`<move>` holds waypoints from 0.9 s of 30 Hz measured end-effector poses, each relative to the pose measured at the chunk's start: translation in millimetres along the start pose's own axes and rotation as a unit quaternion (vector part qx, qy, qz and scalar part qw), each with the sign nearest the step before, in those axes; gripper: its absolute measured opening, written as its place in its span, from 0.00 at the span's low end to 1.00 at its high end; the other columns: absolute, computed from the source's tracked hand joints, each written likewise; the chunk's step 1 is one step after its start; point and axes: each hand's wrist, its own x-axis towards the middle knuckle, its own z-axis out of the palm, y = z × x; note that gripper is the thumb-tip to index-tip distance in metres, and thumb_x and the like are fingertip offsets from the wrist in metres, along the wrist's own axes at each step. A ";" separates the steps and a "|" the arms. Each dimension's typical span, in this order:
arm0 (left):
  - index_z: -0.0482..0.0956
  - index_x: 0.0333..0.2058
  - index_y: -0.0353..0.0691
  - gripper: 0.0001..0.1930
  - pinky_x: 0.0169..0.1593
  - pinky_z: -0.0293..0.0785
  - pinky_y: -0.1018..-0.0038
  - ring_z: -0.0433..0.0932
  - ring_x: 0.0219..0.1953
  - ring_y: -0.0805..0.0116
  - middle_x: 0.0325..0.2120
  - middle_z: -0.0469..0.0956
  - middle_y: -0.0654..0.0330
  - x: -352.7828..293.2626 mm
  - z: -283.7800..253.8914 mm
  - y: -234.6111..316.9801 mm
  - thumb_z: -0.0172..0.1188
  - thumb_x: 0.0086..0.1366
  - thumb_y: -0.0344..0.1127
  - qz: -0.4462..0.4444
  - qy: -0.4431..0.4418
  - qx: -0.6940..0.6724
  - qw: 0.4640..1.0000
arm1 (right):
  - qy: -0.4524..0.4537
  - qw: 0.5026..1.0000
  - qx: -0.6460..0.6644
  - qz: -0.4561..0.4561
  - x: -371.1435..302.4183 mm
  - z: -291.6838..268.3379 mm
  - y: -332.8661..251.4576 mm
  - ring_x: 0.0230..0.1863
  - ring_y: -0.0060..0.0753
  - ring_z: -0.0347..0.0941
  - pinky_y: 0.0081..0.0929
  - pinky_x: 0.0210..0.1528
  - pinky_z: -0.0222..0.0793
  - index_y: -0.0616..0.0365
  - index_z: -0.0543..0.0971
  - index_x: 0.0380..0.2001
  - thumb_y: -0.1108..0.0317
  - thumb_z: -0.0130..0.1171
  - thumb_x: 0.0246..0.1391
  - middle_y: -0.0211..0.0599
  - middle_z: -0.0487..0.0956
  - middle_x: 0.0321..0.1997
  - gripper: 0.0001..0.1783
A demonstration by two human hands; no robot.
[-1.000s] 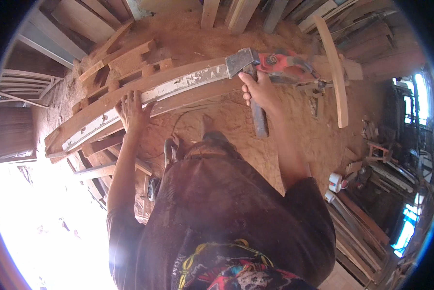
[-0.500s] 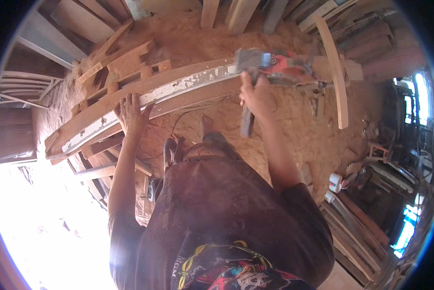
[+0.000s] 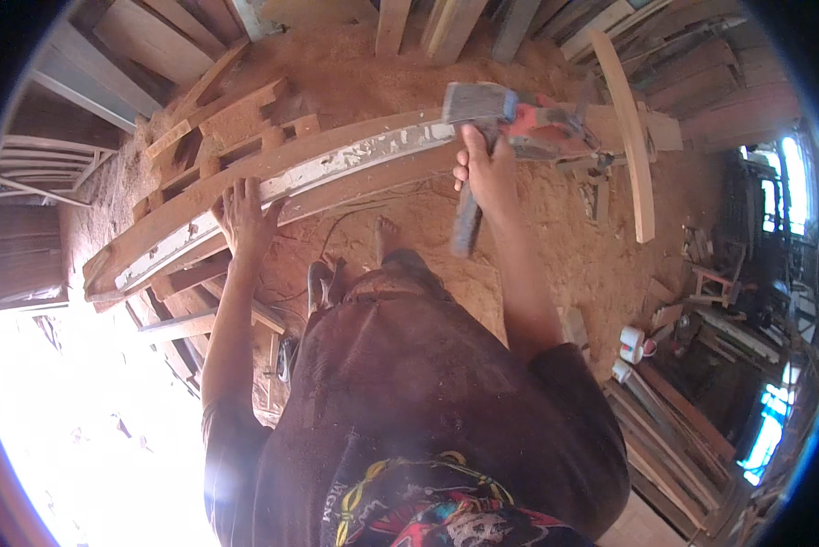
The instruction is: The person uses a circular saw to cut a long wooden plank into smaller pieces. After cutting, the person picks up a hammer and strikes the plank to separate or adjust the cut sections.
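My right hand is closed round the handle of a hammer with a broad grey metal head. Its dark handle slants down below my fist. The head covers the right end of a long strip with flaking white paint, so I cannot tell whether they touch. My left hand lies on that strip further left, fingers spread over it and the brown wooden beam alongside. Just right of the hammer head sits a red power tool, partly hidden by it.
A curved wooden slat stands out at the right. Notched wood pieces lie beyond the beam. Sawdust covers the floor, where my bare foot shows. Stacked boards and a white container are at the lower right.
The hammer head has risen slightly and shows more sharply. Its handle end has swung a little left, and my right hand has shifted with it. My left hand has barely moved.
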 end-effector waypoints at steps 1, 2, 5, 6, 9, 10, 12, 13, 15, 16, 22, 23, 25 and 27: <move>0.77 0.57 0.45 0.32 0.66 0.62 0.47 0.76 0.59 0.49 0.54 0.79 0.56 0.2 0.1 0.3 0.74 0.63 0.58 0.007 0.008 0.000 1.000 | 0.008 0.998 -0.065 0.001 5.3 -0.9 8.2 0.21 0.19 0.71 0.27 0.22 0.72 0.55 0.73 0.49 0.53 0.62 0.74 0.26 0.73 0.27 0.17; 0.77 0.57 0.44 0.32 0.66 0.62 0.47 0.76 0.59 0.49 0.54 0.79 0.56 0.6 -0.4 0.2 0.74 0.63 0.58 0.003 0.003 -0.003 1.000 | 0.023 0.991 -0.129 0.002 5.7 0.6 11.1 0.21 0.19 0.71 0.27 0.22 0.72 0.55 0.73 0.49 0.53 0.62 0.74 0.26 0.73 0.27 0.17; 0.77 0.57 0.44 0.33 0.66 0.62 0.47 0.76 0.59 0.49 0.54 0.79 0.55 -0.4 -1.6 -0.2 0.75 0.62 0.57 -0.004 -0.003 -0.009 1.000 | -0.033 0.991 -0.123 0.048 5.0 -23.7 -4.8 0.21 0.20 0.71 0.28 0.21 0.73 0.57 0.72 0.48 0.52 0.63 0.74 0.26 0.73 0.27 0.19; 0.76 0.58 0.44 0.33 0.66 0.62 0.47 0.76 0.59 0.49 0.54 0.79 0.55 -0.5 -1.3 -1.8 0.75 0.62 0.57 -0.006 0.001 -0.010 1.000 | -0.042 0.994 -0.093 0.043 6.5 -27.3 -12.2 0.21 0.21 0.71 0.28 0.21 0.73 0.58 0.72 0.47 0.53 0.63 0.74 0.26 0.73 0.26 0.19; 0.76 0.57 0.44 0.33 0.66 0.62 0.47 0.75 0.60 0.50 0.54 0.79 0.56 2.9 1.4 0.0 0.76 0.62 0.56 -0.001 0.012 -0.003 1.000 | 0.014 0.999 -0.031 -0.003 5.3 -17.5 -1.3 0.21 0.21 0.71 0.28 0.21 0.72 0.58 0.73 0.45 0.52 0.63 0.74 0.26 0.73 0.26 0.19; 0.77 0.57 0.44 0.33 0.66 0.62 0.47 0.75 0.60 0.50 0.54 0.78 0.56 2.9 1.1 -0.3 0.76 0.61 0.56 0.006 0.013 0.002 1.000 | 0.019 0.998 -0.055 -0.003 6.3 -15.7 11.2 0.21 0.21 0.71 0.28 0.21 0.72 0.57 0.73 0.45 0.52 0.64 0.73 0.26 0.73 0.26 0.19; 0.77 0.57 0.44 0.33 0.66 0.62 0.47 0.75 0.60 0.50 0.54 0.78 0.56 2.0 0.2 -0.4 0.76 0.61 0.56 0.000 0.014 -0.004 1.000 | -0.024 0.988 -0.139 0.065 3.5 -11.2 12.2 0.21 0.21 0.72 0.27 0.21 0.72 0.56 0.74 0.46 0.50 0.64 0.73 0.26 0.73 0.26 0.19; 0.77 0.57 0.44 0.33 0.66 0.62 0.47 0.75 0.60 0.50 0.53 0.78 0.55 1.7 -0.3 -0.8 0.76 0.61 0.56 -0.003 0.014 -0.007 1.000 | -0.035 0.988 -0.136 0.061 3.0 -15.5 8.2 0.22 0.20 0.72 0.27 0.21 0.72 0.56 0.74 0.47 0.51 0.64 0.74 0.26 0.73 0.26 0.19; 0.77 0.56 0.44 0.32 0.66 0.62 0.47 0.75 0.60 0.50 0.53 0.78 0.55 1.0 1.3 -2.2 0.76 0.61 0.56 -0.004 0.007 -0.010 1.000 | -0.068 0.986 -0.141 0.049 3.4 -22.6 -19.0 0.22 0.19 0.72 0.26 0.21 0.72 0.57 0.74 0.47 0.51 0.63 0.74 0.25 0.72 0.25 0.19; 0.77 0.56 0.44 0.32 0.66 0.61 0.46 0.75 0.60 0.50 0.53 0.78 0.55 0.8 2.6 -2.5 0.76 0.61 0.56 -0.004 0.003 -0.012 1.000 | -0.043 0.994 -0.102 0.009 5.1 -23.8 -19.8 0.22 0.18 0.72 0.25 0.21 0.72 0.56 0.74 0.46 0.51 0.63 0.74 0.25 0.73 0.26 0.19; 0.77 0.56 0.46 0.31 0.66 0.61 0.46 0.75 0.61 0.50 0.54 0.78 0.56 1.2 -1.2 2.5 0.75 0.62 0.56 -0.015 -0.003 -0.001 1.000 | -0.049 0.990 -0.110 0.075 8.5 -32.6 -0.4 0.22 0.18 0.72 0.25 0.22 0.72 0.56 0.74 0.45 0.53 0.63 0.74 0.24 0.73 0.26 0.17; 0.77 0.56 0.46 0.31 0.66 0.61 0.46 0.75 0.61 0.50 0.54 0.78 0.56 0.9 -0.9 2.8 0.75 0.62 0.57 -0.015 0.000 -0.002 1.000 | -0.050 0.991 -0.106 0.058 8.3 -34.6 -4.0 0.22 0.18 0.72 0.25 0.22 0.71 0.56 0.74 0.46 0.53 0.63 0.74 0.24 0.73 0.26 0.17; 0.77 0.57 0.46 0.32 0.66 0.61 0.46 0.75 0.61 0.50 0.54 0.78 0.56 1.0 0.6 2.0 0.75 0.62 0.57 -0.015 0.006 -0.004 1.000 | -0.052 0.994 -0.099 0.022 6.8 -37.3 -11.4 0.22 0.18 0.71 0.25 0.22 0.71 0.56 0.74 0.46 0.54 0.63 0.74 0.24 0.73 0.26 0.17; 0.77 0.57 0.46 0.32 0.66 0.61 0.46 0.75 0.61 0.50 0.54 0.78 0.56 2.0 2.1 -0.5 0.75 0.62 0.57 -0.007 0.006 0.006 1.000 | 0.018 0.998 -0.055 -0.001 4.9 -23.5 -3.5 0.22 0.18 0.71 0.25 0.22 0.71 0.55 0.74 0.47 0.53 0.62 0.74 0.24 0.73 0.26 0.17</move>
